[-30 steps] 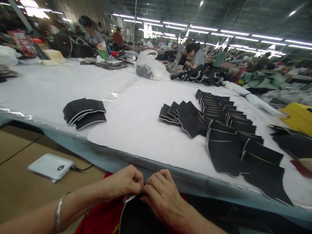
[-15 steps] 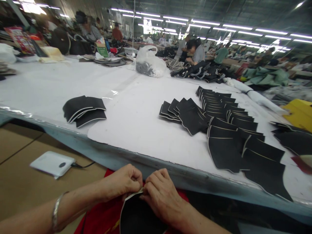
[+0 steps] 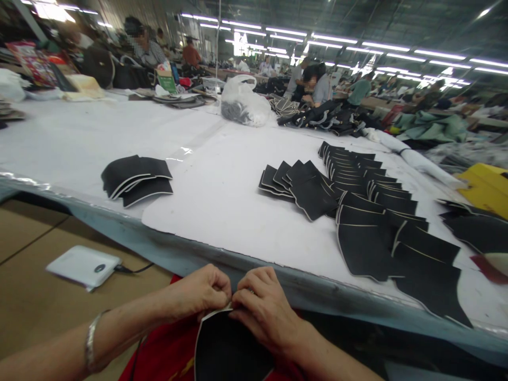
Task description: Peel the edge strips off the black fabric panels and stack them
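Note:
A black leather-like panel [image 3: 228, 349] with a pale edge lies over red cloth [image 3: 156, 344] at the bottom of the view. My left hand [image 3: 206, 290] is closed, its thumb and fingers pinching the panel's upper edge. Right beside it, my right hand [image 3: 264, 307] grips the same edge with bent fingers, thumb side against the black face. The fingertips of both hands nearly meet, and they hide the bit of edge between them. Just beyond, on the white table [image 3: 206, 211], lie overlapping rows of similar black panels [image 3: 365, 248].
A small stack of black panels [image 3: 137, 177] sits to the left, another fanned group [image 3: 297, 182] in the middle. A white power bank [image 3: 83, 267] with a cable rests on a brown surface. Farther back are a plastic bag [image 3: 246, 100], a yellow box [image 3: 486, 185] and several people.
Both hands stay on the panel's edge. My right hand has shifted slightly upward, with its fingers a little changed in pose. The panels on the table have not moved.

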The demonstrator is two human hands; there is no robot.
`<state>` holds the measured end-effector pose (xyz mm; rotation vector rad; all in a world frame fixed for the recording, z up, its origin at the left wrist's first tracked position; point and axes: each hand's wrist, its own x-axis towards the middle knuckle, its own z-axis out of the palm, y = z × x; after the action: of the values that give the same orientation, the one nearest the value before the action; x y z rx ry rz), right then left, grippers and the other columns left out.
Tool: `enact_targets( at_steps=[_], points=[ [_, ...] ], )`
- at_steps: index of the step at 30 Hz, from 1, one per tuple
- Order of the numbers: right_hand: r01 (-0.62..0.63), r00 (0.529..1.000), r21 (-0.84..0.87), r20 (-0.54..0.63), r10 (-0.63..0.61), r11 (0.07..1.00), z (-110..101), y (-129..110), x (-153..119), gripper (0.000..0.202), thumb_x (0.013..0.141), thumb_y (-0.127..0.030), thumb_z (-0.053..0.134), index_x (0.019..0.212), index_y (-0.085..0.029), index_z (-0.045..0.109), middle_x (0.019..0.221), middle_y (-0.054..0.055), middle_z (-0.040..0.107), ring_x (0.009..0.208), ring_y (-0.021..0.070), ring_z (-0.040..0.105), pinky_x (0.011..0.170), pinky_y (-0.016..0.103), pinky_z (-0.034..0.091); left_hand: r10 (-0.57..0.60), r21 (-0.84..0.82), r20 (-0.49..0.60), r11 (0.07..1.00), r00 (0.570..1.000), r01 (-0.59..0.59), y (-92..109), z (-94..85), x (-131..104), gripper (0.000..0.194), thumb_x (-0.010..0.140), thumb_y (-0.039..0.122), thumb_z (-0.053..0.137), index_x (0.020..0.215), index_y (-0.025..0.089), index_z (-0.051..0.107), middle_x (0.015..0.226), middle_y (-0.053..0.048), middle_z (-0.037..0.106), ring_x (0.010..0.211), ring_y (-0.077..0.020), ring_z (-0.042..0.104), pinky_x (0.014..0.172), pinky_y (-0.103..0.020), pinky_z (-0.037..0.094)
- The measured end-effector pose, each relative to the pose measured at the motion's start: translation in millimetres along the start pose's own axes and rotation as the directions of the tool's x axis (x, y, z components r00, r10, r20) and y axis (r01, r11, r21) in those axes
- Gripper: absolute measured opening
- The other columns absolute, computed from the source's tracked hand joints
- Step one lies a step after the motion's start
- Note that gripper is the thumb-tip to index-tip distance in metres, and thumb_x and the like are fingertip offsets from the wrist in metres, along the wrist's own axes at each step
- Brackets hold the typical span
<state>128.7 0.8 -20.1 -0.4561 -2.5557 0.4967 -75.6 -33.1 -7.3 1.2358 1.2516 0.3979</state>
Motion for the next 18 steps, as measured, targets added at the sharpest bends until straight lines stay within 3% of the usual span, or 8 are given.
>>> enact_targets(
  at_steps=[4,9,12,14,18],
  points=[
    [0.007,0.988,-0.045,0.157,0.001,0.999,-10,4,10,0.015,0.088,-0.029,0.068,0.092,-0.02,0.057,0.101,0.002,0.057,0.095,0.0185,0.046,0.082,0.035,0.033,0.011,0.113,-0.027,0.994,1.0,-0.007,0,-0.6,1,0.009,0.062,0.022,0.047,0.059,0.016,0.053,0.052,0.006,0.037,0.05,-0.0096,0.031,0.047,-0.023,0.018],
    [0.039,0.961,-0.097,0.278,-0.011,0.995,-21,-17,12,0.018,0.087,-0.029,0.067,0.085,-0.018,0.053,0.093,0.004,0.055,0.09,0.0203,0.046,0.076,0.035,0.038,0.026,0.321,-0.153,0.947,0.988,0.025,7,-3.9,-4,0.009,0.06,0.019,0.047,0.059,0.016,0.055,0.053,0.004,0.043,0.053,-0.0115,0.036,0.049,-0.024,0.02],
    [0.099,0.971,-0.129,0.227,-0.068,0.987,-17,-29,3,0.023,0.084,-0.034,0.071,0.083,-0.018,0.053,0.089,0.004,0.056,0.089,0.0221,0.048,0.08,0.038,0.041,0.024,0.406,-0.224,0.911,0.974,0.07,11,-3.7,-5,0.009,0.06,0.015,0.046,0.055,0.016,0.054,0.051,0.003,0.044,0.054,-0.0124,0.037,0.051,-0.025,0.02],
    [0.114,0.981,-0.104,0.168,-0.096,0.988,-14,-32,-3,0.023,0.085,-0.033,0.07,0.084,-0.019,0.052,0.092,0.004,0.058,0.093,0.0223,0.05,0.093,0.043,0.04,0.026,0.423,-0.22,0.903,0.975,0.071,11,-3.0,-4,0.01,0.061,0.014,0.047,0.055,0.016,0.055,0.051,0.003,0.044,0.054,-0.0125,0.038,0.051,-0.025,0.02],
    [-0.027,0.991,0.033,0.133,0.022,0.999,-14,-25,-6,0.009,0.09,-0.015,0.057,0.094,-0.019,0.05,0.114,0.006,0.058,0.115,0.0202,0.048,0.116,0.048,0.025,0.064,0.316,-0.065,0.948,0.996,-0.04,9,-6.2,-4,0.022,0.077,0.028,0.049,0.063,0.016,0.06,0.055,0.003,0.047,0.055,-0.0125,0.041,0.052,-0.022,0.026]
  ],
)
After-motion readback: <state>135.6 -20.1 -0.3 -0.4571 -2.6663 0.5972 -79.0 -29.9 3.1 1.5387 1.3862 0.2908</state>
